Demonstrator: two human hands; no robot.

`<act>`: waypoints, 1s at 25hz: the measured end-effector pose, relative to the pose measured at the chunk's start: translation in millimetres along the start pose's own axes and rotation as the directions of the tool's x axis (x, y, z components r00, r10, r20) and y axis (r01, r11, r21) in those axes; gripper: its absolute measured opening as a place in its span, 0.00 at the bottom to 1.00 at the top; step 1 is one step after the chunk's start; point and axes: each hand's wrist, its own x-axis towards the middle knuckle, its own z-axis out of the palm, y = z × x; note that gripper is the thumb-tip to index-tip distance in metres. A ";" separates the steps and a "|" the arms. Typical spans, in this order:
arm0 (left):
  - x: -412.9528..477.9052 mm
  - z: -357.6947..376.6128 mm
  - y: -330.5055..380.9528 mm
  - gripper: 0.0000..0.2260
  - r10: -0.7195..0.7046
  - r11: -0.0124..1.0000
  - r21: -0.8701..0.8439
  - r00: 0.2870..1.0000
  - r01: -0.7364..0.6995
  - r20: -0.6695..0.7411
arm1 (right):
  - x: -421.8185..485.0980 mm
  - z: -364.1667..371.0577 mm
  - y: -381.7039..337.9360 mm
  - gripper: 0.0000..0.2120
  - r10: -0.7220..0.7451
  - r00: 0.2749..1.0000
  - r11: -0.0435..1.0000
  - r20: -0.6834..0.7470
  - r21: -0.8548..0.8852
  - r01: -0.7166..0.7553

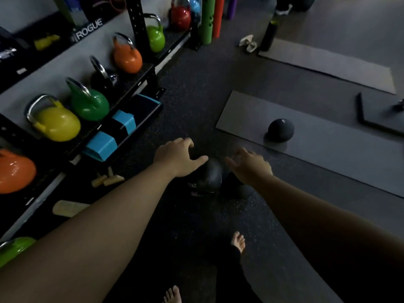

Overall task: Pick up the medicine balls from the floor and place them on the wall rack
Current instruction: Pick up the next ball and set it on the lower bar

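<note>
A black medicine ball (208, 177) marked "2KG" lies on the dark floor just in front of me. My left hand (178, 156) hovers over its left side, fingers spread, and my right hand (249, 164) hovers at its right, fingers also apart. Neither hand grips the ball. A second black medicine ball (281, 130) rests on a grey mat (328, 149) farther right. The black wall rack (140, 29) runs along the left.
Coloured kettlebells, such as a yellow one (55, 123) and an orange one (126, 55), fill the rack's shelf. Blue and black pads (113, 132) sit on the lower shelf. Wooden blocks (107, 179) lie near the rack. My bare feet (238, 241) stand below.
</note>
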 end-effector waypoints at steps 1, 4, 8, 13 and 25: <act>21.1 6.9 4.8 0.33 -0.016 1.000 0.002 1.000 0.016 0.007 | 17.9 6.2 9.5 0.40 -0.003 1.000 1.000 0.021 0.002 0.003; 91.7 38.0 16.8 0.33 -0.072 0.997 -0.017 0.997 0.073 0.039 | 82.8 32.7 41.7 0.44 -0.011 0.993 1.000 0.116 0.012 0.010; 180.3 108.1 8.0 0.33 -0.157 0.985 -0.048 0.982 0.163 0.108 | 164.9 95.3 89.4 0.43 0.022 0.971 0.999 0.236 -0.028 -0.016; 291.9 223.1 -53.0 0.34 -0.254 0.959 -0.096 0.957 0.268 0.141 | 265.6 219.3 130.6 0.41 0.066 0.942 0.998 0.328 -0.039 -0.057; 463.1 479.8 -191.8 0.46 -0.382 0.784 -0.431 0.895 0.447 0.232 | 438.3 452.8 172.0 0.59 0.291 0.910 0.889 0.296 0.269 -0.372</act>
